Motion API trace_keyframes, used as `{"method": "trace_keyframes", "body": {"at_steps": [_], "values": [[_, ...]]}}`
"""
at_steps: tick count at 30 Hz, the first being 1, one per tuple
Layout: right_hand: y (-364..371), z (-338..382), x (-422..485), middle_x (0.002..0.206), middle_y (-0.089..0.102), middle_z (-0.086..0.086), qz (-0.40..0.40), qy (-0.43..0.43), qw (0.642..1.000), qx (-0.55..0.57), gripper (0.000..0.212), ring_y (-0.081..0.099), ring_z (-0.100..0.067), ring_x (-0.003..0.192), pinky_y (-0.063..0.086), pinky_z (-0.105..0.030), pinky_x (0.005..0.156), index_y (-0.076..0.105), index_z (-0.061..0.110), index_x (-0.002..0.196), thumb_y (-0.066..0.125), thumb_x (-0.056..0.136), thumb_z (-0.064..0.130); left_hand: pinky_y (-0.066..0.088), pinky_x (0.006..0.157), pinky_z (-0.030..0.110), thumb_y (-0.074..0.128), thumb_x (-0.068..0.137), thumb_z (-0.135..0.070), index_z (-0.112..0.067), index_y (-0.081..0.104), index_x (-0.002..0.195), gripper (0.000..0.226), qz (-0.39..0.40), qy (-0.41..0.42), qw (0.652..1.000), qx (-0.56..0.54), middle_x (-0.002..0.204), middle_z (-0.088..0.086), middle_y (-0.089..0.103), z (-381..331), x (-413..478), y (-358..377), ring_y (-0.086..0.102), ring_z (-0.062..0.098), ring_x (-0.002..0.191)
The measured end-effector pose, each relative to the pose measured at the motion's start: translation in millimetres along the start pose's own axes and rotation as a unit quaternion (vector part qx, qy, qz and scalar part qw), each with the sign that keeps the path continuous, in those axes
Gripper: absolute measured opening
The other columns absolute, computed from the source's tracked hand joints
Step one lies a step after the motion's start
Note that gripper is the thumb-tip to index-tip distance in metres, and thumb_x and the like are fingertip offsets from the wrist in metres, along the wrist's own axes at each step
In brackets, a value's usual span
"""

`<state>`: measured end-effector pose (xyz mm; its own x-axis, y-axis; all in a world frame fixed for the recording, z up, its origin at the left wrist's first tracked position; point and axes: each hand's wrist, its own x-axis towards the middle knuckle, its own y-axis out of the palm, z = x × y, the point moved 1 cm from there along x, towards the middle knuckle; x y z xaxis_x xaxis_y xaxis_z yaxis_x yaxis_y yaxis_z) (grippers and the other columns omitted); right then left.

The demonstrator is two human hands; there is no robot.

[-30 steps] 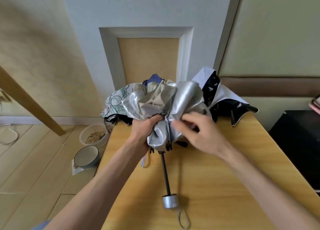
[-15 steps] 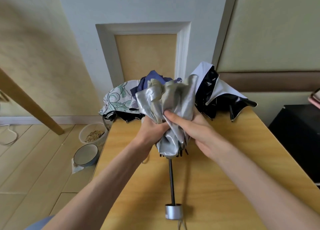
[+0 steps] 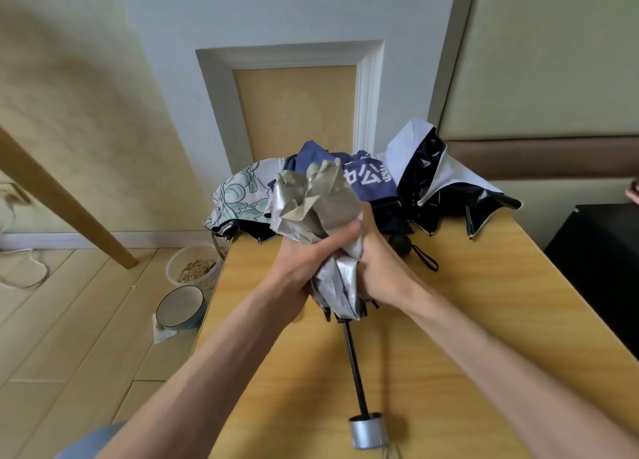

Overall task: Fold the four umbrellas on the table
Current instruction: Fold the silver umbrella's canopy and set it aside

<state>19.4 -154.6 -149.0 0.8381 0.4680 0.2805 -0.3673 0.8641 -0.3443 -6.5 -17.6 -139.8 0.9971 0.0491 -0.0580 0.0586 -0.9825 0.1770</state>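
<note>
As left hand (image 3: pixel 304 263) and right hand (image 3: pixel 385 268) clamp fingers (image 3: pixel 340 233) round the silver umbrella (image 3: pixel 311 199), table's (image 3: pixel 484 313) right edge lies far.

The silver fabric umbrella (image 3: pixel 318 213), bunched up, hides most of the fingers of the right hand (image 3: pixel 380 268), which lie behind its canopy. It also covers the near part of the dark blue umbrella with white characters (image 3: pixel 366 178), so the print cannot be read whole, and one side of the white floral-print umbrella (image 3: pixel 238 195) at the far left corner of the wooden desk (image 3: pixel 466 303). The grey wrist strap (image 3: pixel 390 453) below the silver handle runs off the picture's bottom edge, as does the desk's near edge. A pink object (image 3: pixel 634 192) is cut off at the right and cannot be identified. The grainy contents of the clear plastic tub (image 3: pixel 193 268) on the floor are too small to tell.
</note>
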Motion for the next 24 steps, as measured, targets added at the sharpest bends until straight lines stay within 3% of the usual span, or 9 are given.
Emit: {"method": "trace_keyframes", "body": {"at_steps": [2,5,8,10,11,14,18,20,24], "values": [[-2,3,-2,0.137,0.052,-0.004,0.048,-0.009,0.998,-0.028,0.056,0.055,-0.013,0.129,0.048,-0.038,0.112,0.043,0.03,0.137,0.07,0.095,0.004,0.062,0.093,0.043,0.09,0.075,-0.032,-0.016,0.067,0.13,0.062,-0.04,-0.015,0.998,-0.035,0.115,0.006,0.08,1,3,-4,0.077,0.025,0.107],[-20,15,-7,0.137,0.057,0.007,0.14,0.084,0.986,0.027,0.054,0.059,-0.007,0.122,0.047,-0.029,0.103,0.051,0.029,0.143,0.07,0.095,0.014,0.062,0.092,0.053,0.085,0.086,-0.022,-0.014,0.067,0.129,0.048,-0.07,-0.029,0.995,-0.066,0.117,0.013,0.078,-3,8,-14,0.077,0.033,0.105],[-33,23,-10,0.149,0.057,0.018,0.21,0.089,0.973,0.041,0.088,0.053,0.0,0.137,0.042,-0.03,0.115,0.034,0.032,0.16,0.083,0.087,0.033,0.063,0.091,0.056,0.08,0.09,-0.015,-0.011,0.066,0.128,0.041,-0.083,-0.026,0.994,-0.069,0.114,0.015,0.079,-8,11,-20,0.077,0.036,0.101],[-24,25,-9,0.157,0.047,0.019,0.199,0.064,0.977,-0.039,0.118,0.045,0.003,0.144,0.039,-0.029,0.12,0.021,0.038,0.164,0.096,0.073,0.04,0.063,0.089,0.056,0.079,0.091,-0.013,-0.012,0.067,0.126,0.038,-0.107,-0.031,0.991,-0.069,0.109,0.013,0.08,-6,10,-18,0.079,0.035,0.097],[-16,24,-8,0.156,0.047,0.018,0.168,0.058,0.982,-0.056,0.12,0.047,0.003,0.143,0.041,-0.03,0.119,0.022,0.038,0.163,0.099,0.071,0.04,0.064,0.089,0.056,0.079,0.091,-0.013,-0.012,0.067,0.125,0.036,-0.12,-0.03,0.99,-0.063,0.107,0.012,0.08,-4,11,-17,0.079,0.034,0.096],[-7,18,-5,0.138,0.064,0.018,0.073,0.031,0.996,-0.037,0.094,0.061,0.003,0.128,0.051,-0.027,0.109,0.042,0.03,0.152,0.097,0.076,0.031,0.063,0.092,0.056,0.078,0.094,-0.02,-0.015,0.069,0.125,0.033,-0.13,-0.033,0.99,-0.041,0.109,0.008,0.081,-1,8,-14,0.079,0.03,0.097],[-15,18,-7,0.123,0.071,0.024,0.032,0.014,0.995,-0.095,0.073,0.065,0.008,0.116,0.051,-0.013,0.097,0.054,0.032,0.14,0.092,0.078,0.039,0.06,0.1,0.047,0.07,0.095,-0.05,-0.013,0.068,0.133,0.053,-0.008,-0.047,0.999,-0.02,0.119,0.008,0.079,-9,4,-17,0.076,0.027,0.11],[-18,15,-7,0.113,0.076,0.023,-0.014,-0.012,0.991,-0.131,0.055,0.07,0.008,0.104,0.055,-0.017,0.089,0.062,0.03,0.135,0.085,0.086,0.041,0.061,0.095,0.043,0.07,0.083,-0.064,-0.008,0.07,0.128,0.071,0.046,-0.041,0.998,0.019,0.118,0.011,0.079,-9,0,-15,0.077,0.028,0.108],[-25,9,-5,0.08,0.073,0.023,-0.09,-0.043,0.976,-0.194,0.024,0.07,0.002,0.074,0.055,-0.025,0.065,0.07,0.029,0.107,0.079,0.091,0.045,0.062,0.091,0.036,0.082,0.065,-0.066,-0.004,0.069,0.126,0.088,0.07,-0.029,0.997,0.034,0.115,0.011,0.079,2,0,-11,0.077,0.028,0.107]]}}
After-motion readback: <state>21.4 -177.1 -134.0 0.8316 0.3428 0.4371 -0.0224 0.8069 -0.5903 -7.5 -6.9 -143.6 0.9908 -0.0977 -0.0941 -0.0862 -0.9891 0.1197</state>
